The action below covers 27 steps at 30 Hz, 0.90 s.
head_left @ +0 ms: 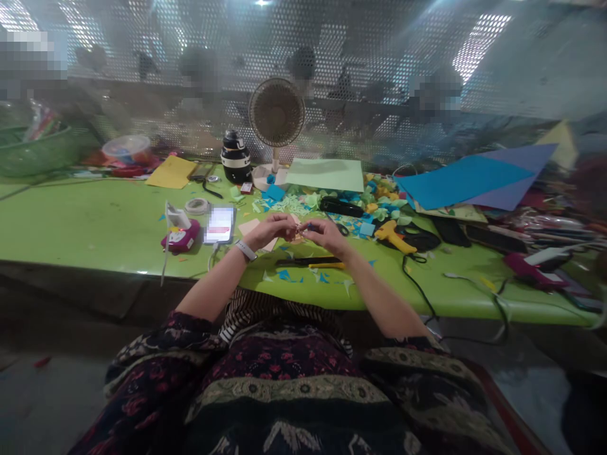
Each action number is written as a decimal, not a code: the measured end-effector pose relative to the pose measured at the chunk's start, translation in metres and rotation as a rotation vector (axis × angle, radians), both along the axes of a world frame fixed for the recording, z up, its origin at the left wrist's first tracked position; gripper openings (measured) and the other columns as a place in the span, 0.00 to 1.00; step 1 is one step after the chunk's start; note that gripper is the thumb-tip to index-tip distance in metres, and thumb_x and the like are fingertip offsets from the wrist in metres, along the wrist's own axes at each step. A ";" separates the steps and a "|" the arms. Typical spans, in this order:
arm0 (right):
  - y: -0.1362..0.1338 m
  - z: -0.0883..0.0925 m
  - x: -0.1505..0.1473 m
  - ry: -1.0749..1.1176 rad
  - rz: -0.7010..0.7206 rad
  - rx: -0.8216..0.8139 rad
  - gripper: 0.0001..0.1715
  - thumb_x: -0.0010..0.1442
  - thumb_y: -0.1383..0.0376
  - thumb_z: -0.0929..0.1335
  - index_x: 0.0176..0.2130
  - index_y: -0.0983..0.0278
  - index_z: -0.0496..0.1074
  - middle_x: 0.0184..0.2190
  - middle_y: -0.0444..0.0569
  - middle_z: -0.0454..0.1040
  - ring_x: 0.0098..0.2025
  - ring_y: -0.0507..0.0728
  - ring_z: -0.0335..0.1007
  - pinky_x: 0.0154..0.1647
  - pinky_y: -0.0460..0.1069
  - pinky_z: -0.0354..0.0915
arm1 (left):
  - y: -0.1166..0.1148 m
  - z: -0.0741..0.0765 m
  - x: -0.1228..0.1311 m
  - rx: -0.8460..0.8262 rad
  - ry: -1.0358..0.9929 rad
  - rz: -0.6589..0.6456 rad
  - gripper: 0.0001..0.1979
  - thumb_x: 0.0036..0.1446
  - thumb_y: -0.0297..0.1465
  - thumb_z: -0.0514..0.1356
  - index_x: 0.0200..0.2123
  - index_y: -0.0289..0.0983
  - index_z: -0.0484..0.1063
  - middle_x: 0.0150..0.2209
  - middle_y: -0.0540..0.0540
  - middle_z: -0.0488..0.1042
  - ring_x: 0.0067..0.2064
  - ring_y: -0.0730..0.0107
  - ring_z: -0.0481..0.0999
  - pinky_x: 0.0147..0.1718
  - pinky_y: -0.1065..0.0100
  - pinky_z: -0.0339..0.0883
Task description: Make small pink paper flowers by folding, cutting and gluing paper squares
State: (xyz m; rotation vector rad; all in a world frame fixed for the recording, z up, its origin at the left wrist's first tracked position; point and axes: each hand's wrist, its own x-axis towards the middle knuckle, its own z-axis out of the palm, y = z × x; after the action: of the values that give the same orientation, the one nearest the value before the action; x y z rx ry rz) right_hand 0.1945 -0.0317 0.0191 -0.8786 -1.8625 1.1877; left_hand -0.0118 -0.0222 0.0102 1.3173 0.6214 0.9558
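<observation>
My left hand and my right hand meet over the green table, fingertips pinched close together. Between them is a small pale pinkish piece, perhaps paper, too small to make out well. A dark blue spot shows at my right fingers; I cannot tell whether it is a ring or something held. Under my left hand lies a sheet of peach paper. Just below the hands rests a long dark tool with a yellow part, among blue and white paper scraps.
A lit phone, a tape roll and a purple-based device stand on the left. Behind are a fan, a black bottle and paper cuttings. A yellow glue gun with its cord and blue sheets lie right.
</observation>
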 end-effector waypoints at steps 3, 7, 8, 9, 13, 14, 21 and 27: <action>-0.001 -0.001 -0.001 0.030 0.036 -0.104 0.18 0.49 0.55 0.75 0.33 0.66 0.73 0.20 0.38 0.63 0.20 0.45 0.48 0.20 0.45 0.44 | 0.000 -0.001 0.000 -0.021 0.000 -0.001 0.12 0.48 0.35 0.69 0.25 0.33 0.71 0.21 0.50 0.73 0.23 0.76 0.71 0.27 0.72 0.64; -0.003 -0.003 -0.004 0.081 0.084 -0.228 0.19 0.48 0.54 0.76 0.30 0.64 0.71 0.17 0.35 0.60 0.17 0.43 0.44 0.18 0.45 0.38 | 0.000 -0.001 0.001 -0.047 -0.011 0.002 0.10 0.49 0.34 0.67 0.26 0.34 0.70 0.22 0.49 0.74 0.22 0.76 0.72 0.26 0.71 0.64; -0.003 -0.003 -0.004 0.095 0.098 -0.251 0.19 0.48 0.54 0.76 0.30 0.64 0.71 0.17 0.35 0.60 0.17 0.43 0.44 0.18 0.45 0.37 | 0.000 -0.001 0.001 -0.050 -0.010 0.003 0.10 0.50 0.34 0.67 0.26 0.34 0.70 0.22 0.49 0.74 0.23 0.75 0.72 0.27 0.71 0.64; -0.003 -0.004 -0.005 0.108 0.113 -0.271 0.18 0.48 0.55 0.76 0.30 0.64 0.71 0.17 0.35 0.60 0.16 0.43 0.43 0.17 0.45 0.37 | 0.000 -0.001 0.001 -0.050 -0.009 0.004 0.11 0.49 0.34 0.67 0.26 0.34 0.71 0.22 0.49 0.74 0.23 0.75 0.72 0.27 0.71 0.64; -0.003 -0.006 -0.007 0.144 0.131 -0.302 0.16 0.48 0.56 0.76 0.30 0.64 0.73 0.17 0.35 0.61 0.16 0.43 0.45 0.17 0.45 0.37 | -0.001 -0.001 0.002 -0.030 -0.022 -0.008 0.12 0.47 0.35 0.68 0.26 0.34 0.71 0.22 0.49 0.74 0.23 0.75 0.72 0.26 0.71 0.64; -0.003 -0.007 -0.007 0.152 0.130 -0.305 0.16 0.48 0.56 0.76 0.30 0.65 0.73 0.17 0.36 0.61 0.16 0.43 0.46 0.17 0.44 0.38 | -0.001 -0.001 0.002 -0.023 -0.023 -0.014 0.12 0.47 0.36 0.68 0.26 0.34 0.72 0.22 0.49 0.75 0.23 0.75 0.72 0.26 0.71 0.64; -0.003 -0.006 -0.007 0.242 0.074 -0.342 0.17 0.45 0.56 0.77 0.29 0.65 0.75 0.16 0.37 0.65 0.15 0.43 0.47 0.17 0.43 0.39 | 0.001 -0.001 0.004 -0.022 -0.015 0.034 0.20 0.50 0.46 0.69 0.28 0.34 0.73 0.23 0.50 0.73 0.25 0.76 0.73 0.27 0.72 0.65; 0.004 -0.006 -0.008 0.397 -0.177 -0.349 0.19 0.41 0.55 0.78 0.30 0.63 0.75 0.16 0.37 0.68 0.12 0.43 0.46 0.14 0.44 0.38 | 0.002 -0.003 0.005 -0.050 0.059 0.081 0.21 0.52 0.47 0.69 0.33 0.32 0.78 0.25 0.48 0.75 0.27 0.75 0.75 0.31 0.71 0.69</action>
State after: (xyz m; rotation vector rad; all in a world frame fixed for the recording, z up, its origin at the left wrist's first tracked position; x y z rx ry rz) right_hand 0.1865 -0.0275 0.0129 -0.8934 -1.2572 1.4762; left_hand -0.0072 -0.0197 0.0073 1.2879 0.7441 0.9643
